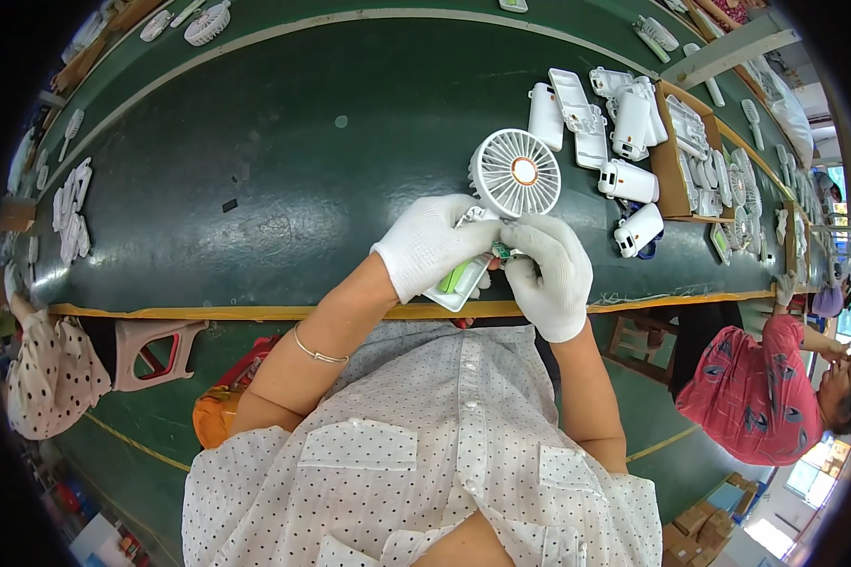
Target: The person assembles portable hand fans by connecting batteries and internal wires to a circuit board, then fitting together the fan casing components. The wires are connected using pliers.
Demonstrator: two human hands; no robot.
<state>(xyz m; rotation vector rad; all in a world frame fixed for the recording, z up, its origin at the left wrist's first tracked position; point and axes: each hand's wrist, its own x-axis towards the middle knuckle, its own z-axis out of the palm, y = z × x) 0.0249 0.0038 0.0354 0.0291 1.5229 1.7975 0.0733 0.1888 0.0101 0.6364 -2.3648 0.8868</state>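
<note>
Your gloved left hand [432, 244] gripping the white handheld fan [513, 174], your right hand [550, 269] pinching its open handle, white housings [624, 123] beside.

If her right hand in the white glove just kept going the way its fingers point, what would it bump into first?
The right hand points up and left, toward the white fan it already touches at the handle. It would probably press into the fan's handle and the left hand holding it, though depth is unclear.

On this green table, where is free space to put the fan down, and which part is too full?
Free: the green table left of the white fan, up to the white parts at its left edge. Crowded: right of the fan, white housings and a cardboard tray.
</note>
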